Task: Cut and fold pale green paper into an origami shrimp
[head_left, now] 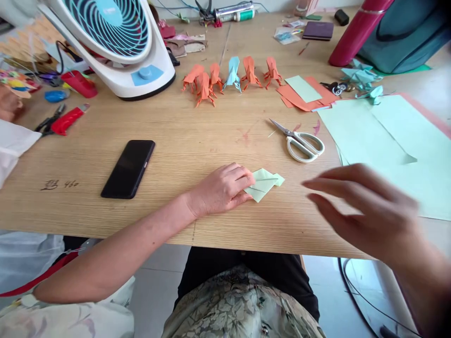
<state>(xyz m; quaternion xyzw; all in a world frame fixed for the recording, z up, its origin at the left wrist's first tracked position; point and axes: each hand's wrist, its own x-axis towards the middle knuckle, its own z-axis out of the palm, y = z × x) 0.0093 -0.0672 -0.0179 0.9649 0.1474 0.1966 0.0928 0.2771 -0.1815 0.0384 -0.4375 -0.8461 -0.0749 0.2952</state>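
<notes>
A small folded piece of pale green paper (261,184) lies on the table near its front edge. My left hand (227,188) grips its left side between thumb and fingers, which hide that end. Creases run across the paper, and a small pointed flap sticks out to the right. Off to the right, my right hand (366,211) hovers above the table, blurred by motion, its thumb and fingers apart and nothing between them. Beyond the paper rest scissors (305,143) with white handles, blades pointing to the upper left.
Several folded orange paper figures (249,72) and a blue one (233,74) stand farther back. Pale green sheets (369,131) cover the right side. A black phone (128,169) lies left, below a white fan (116,47). Behind stands a red bottle (355,35).
</notes>
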